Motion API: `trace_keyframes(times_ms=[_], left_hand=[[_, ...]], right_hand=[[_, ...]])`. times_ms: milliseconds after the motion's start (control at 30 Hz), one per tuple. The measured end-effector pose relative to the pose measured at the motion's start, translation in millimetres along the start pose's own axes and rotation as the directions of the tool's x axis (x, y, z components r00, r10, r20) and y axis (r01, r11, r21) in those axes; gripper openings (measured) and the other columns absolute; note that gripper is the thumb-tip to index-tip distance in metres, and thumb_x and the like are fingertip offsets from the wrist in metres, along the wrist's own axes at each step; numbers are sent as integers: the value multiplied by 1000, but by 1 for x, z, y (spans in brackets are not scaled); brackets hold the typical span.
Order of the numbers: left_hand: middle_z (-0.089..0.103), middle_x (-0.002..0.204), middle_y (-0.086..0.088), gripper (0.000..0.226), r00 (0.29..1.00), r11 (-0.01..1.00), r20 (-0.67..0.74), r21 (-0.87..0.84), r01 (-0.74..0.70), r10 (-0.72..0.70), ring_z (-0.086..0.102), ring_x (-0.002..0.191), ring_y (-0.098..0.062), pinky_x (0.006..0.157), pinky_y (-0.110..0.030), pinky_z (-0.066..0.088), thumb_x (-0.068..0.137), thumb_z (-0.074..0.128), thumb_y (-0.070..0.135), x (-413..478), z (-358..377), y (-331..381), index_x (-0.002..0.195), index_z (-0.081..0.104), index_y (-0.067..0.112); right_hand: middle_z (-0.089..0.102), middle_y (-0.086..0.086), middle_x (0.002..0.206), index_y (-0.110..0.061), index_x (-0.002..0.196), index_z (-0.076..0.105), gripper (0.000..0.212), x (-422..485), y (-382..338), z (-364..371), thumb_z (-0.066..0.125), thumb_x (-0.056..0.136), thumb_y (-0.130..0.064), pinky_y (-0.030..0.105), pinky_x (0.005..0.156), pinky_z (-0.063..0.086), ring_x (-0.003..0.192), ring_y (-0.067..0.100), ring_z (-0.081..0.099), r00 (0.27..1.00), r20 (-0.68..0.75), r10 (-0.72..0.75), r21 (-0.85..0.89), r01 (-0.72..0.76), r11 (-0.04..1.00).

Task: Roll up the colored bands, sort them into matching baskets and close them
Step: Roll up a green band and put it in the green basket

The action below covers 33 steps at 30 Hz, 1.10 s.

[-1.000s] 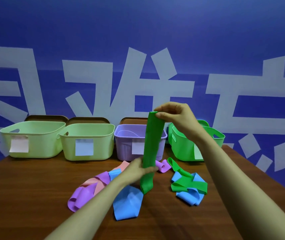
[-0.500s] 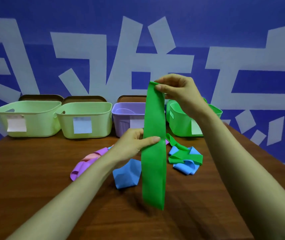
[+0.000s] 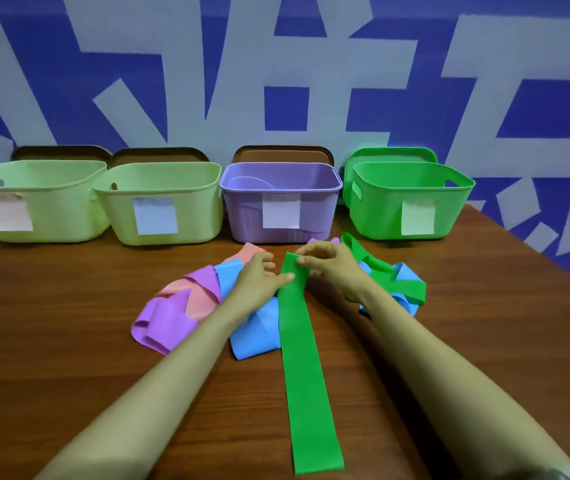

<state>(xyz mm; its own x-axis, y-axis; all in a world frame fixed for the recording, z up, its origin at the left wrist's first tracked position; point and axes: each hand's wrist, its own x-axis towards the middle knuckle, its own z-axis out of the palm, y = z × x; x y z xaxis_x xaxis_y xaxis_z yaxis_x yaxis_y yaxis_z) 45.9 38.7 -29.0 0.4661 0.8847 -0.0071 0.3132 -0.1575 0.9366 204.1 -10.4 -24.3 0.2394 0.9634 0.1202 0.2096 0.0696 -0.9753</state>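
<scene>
A long green band [image 3: 306, 368] lies flat on the wooden table [image 3: 51, 341], running from the middle toward me. My right hand [image 3: 328, 263] pinches its far end. My left hand [image 3: 259, 277] rests beside that end, thumb touching the band's left edge. Loose purple [image 3: 164, 318], pink [image 3: 190, 296] and blue [image 3: 256, 332] bands lie heaped under my left arm. Another green band [image 3: 398, 282] over a blue one lies to the right. Along the back stand two pale green baskets [image 3: 34, 181] [image 3: 159, 178], a purple basket [image 3: 280, 174] and a green basket [image 3: 411, 174].
Each basket carries a paper label on its front. Brown lids [image 3: 62, 152] lean behind the pale and purple baskets, and a green lid [image 3: 391, 154] stands behind the green basket. A blue and white wall rises right behind them. The table edge falls away at the right.
The green band, held upright in the air before, now lies flat on the table. Both hands came down with it to its far end.
</scene>
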Motion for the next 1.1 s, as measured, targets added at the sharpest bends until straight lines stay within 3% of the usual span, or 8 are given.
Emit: trace_keyframes(times_ms=[167, 267, 467, 600, 700, 900, 1100], left_hand=[[69, 100, -14, 21, 1000, 1000, 5, 5, -22, 22, 66, 96, -28, 88, -42, 54, 83, 70, 11, 26, 6, -9, 103, 63, 9], [69, 95, -15, 9, 999, 983, 30, -180, 24, -19, 67, 87, -26, 79, -38, 55, 86, 65, 3, 29, 11, -15, 93, 62, 8], [71, 85, -3, 7, 997, 930, 71, -364, 58, -35, 70, 80, -15, 77, -31, 56, 90, 61, 8, 28, 16, -19, 96, 64, 10], [72, 85, -5, 9, 997, 888, 63, -455, 72, -49, 70, 75, -12, 64, -21, 55, 91, 58, 6, 28, 14, -20, 96, 66, 5], [71, 89, -9, 13, 995, 862, 90, -499, 91, -53, 70, 76, -12, 65, -20, 56, 91, 58, 3, 29, 11, -19, 101, 66, 2], [74, 87, -6, 19, 998, 830, 58, -554, 54, -27, 71, 81, -13, 67, -21, 55, 88, 65, 17, 28, 12, -19, 100, 69, 3], [74, 82, -1, 5, 997, 881, -76, -469, -66, 34, 70, 78, -10, 69, -22, 56, 88, 65, 11, 29, 17, -24, 89, 70, 12]], right_hand=[[67, 0, 77, -6, 92, 65, 10, 12, 10, -3, 64, 86, 1, 16, 63, 51, 66, 1, 62, 999, -40, -6, 29, 7, 1000], [65, 5, 81, -11, 90, 63, 12, 12, 17, -3, 63, 87, 0, 17, 62, 52, 64, 2, 64, 996, -60, 66, 120, -59, 991], [67, 6, 83, -10, 89, 66, 14, 7, 29, 5, 60, 89, 2, 19, 65, 52, 71, 9, 63, 995, -89, 32, 154, -18, 988], [70, 5, 92, -14, 92, 71, 20, 3, 29, 9, 58, 90, 1, 25, 72, 52, 81, 12, 63, 997, -77, -4, 191, 18, 981], [71, 4, 91, -16, 89, 73, 24, 3, 30, 9, 57, 90, 2, 29, 76, 51, 82, 14, 62, 994, -103, -36, 157, 52, 986], [72, -2, 88, -18, 87, 73, 29, 7, 34, 11, 53, 91, 3, 20, 71, 49, 80, 8, 64, 990, -99, -99, 125, 111, 986], [71, -8, 86, -17, 90, 72, 26, 7, 32, 11, 54, 91, 3, 16, 67, 48, 76, 1, 63, 993, -89, -81, 138, 93, 986]])
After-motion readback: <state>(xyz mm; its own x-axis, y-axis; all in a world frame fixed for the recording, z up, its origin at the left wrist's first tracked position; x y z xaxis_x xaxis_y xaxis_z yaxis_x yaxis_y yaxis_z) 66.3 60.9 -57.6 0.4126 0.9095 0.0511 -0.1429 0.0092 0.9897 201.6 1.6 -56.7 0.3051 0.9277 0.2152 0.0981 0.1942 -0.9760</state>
